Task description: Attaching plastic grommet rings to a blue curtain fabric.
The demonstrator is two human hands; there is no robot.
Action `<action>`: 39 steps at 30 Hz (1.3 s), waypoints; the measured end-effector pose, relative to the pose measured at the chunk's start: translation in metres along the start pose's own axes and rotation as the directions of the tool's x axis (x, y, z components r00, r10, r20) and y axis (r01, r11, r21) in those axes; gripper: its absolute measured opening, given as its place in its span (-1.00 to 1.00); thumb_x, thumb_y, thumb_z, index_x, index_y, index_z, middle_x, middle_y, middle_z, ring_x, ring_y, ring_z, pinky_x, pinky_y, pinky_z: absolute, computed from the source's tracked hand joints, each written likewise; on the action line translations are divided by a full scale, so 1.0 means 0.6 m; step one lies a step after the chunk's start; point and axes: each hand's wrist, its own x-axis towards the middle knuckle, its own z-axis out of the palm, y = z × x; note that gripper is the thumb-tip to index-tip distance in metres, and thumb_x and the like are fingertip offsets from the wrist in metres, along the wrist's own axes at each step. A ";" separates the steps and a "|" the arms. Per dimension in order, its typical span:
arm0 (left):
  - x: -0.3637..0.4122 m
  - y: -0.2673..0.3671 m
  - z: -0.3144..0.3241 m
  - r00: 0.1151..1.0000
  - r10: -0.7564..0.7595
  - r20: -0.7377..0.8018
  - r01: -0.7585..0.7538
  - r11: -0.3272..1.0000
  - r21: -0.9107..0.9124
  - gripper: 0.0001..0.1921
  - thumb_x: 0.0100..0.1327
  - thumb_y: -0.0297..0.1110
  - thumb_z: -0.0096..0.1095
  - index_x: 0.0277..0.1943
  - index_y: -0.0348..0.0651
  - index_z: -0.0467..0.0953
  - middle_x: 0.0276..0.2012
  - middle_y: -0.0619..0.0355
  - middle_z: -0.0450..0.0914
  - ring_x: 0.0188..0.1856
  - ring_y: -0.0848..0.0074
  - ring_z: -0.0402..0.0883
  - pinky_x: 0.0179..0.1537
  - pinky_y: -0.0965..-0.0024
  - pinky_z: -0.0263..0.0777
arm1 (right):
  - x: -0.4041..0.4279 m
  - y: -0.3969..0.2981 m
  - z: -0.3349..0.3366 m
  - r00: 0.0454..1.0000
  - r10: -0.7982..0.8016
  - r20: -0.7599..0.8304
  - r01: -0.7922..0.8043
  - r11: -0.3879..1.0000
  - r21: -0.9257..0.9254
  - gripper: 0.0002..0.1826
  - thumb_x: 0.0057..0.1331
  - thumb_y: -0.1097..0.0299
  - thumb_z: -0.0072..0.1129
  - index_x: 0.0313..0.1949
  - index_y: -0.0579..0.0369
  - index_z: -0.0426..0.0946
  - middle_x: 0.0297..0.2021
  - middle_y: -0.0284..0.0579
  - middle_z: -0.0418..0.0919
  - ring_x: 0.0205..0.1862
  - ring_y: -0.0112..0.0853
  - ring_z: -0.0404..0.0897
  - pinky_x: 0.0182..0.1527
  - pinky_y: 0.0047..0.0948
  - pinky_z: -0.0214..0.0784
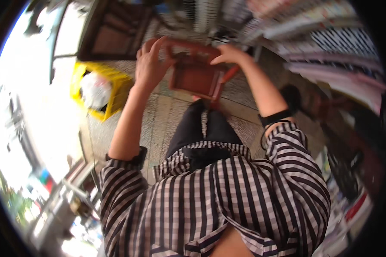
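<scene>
A small reddish-brown wooden chair (pixel 196 77) with a slatted back and an armrest is in front of my legs, blurred. My left hand (pixel 151 59) is at the left end of its top rail, thumb toward me and fingers partly behind the rail. At the rail's right end, my right hand (pixel 230 55) curls over it with the thumb on the near side. The seat faces up toward me. Where the chair's legs meet the floor is mostly hidden.
Left of the chair stands a yellow plastic crate (pixel 115 93) holding a white plastic bag (pixel 96 90). Dark wooden furniture (pixel 115 32) rises beyond it. Stacked patterned fabrics (pixel 334 54) fill the right side. Stone-patterned flooring (pixel 160 112) lies underfoot. Bright light enters at left.
</scene>
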 end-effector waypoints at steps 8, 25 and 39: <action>-0.046 -0.046 0.087 0.667 -0.133 0.733 -0.229 0.899 0.372 -0.53 -0.09 -0.05 0.52 -0.04 0.16 0.64 -0.24 0.14 0.70 -0.11 0.27 0.67 0.00 0.16 0.47 | -0.176 -0.124 0.154 0.990 0.126 -0.072 -0.134 0.981 -0.137 -0.51 -0.08 0.13 0.31 -0.19 0.18 0.61 -0.27 0.11 0.66 -0.16 -0.02 0.65 -0.08 -0.13 0.50; -0.365 0.428 0.147 0.698 0.211 0.684 -0.397 0.909 0.125 -0.75 -0.05 -0.22 0.46 -0.31 -0.04 0.58 -0.37 0.09 0.67 -0.21 0.24 0.69 -0.09 0.21 0.51 | -0.747 0.077 0.283 0.900 0.102 -0.423 -0.196 0.963 -0.185 -0.59 -0.05 0.17 0.42 -0.22 -0.01 0.53 -0.48 -0.02 0.63 -0.38 -0.06 0.65 -0.30 -0.13 0.49; -0.328 0.583 0.289 0.721 0.482 0.498 -0.464 0.870 -0.170 -0.75 0.14 -0.13 0.24 -0.17 0.00 0.66 -0.25 0.10 0.67 -0.06 0.25 0.62 0.12 0.18 0.35 | -0.920 0.342 0.222 0.716 0.141 -0.684 -0.371 0.907 -0.201 -0.76 0.03 0.30 0.31 -0.31 0.13 0.59 -0.45 0.09 0.63 -0.33 0.02 0.65 -0.29 -0.08 0.45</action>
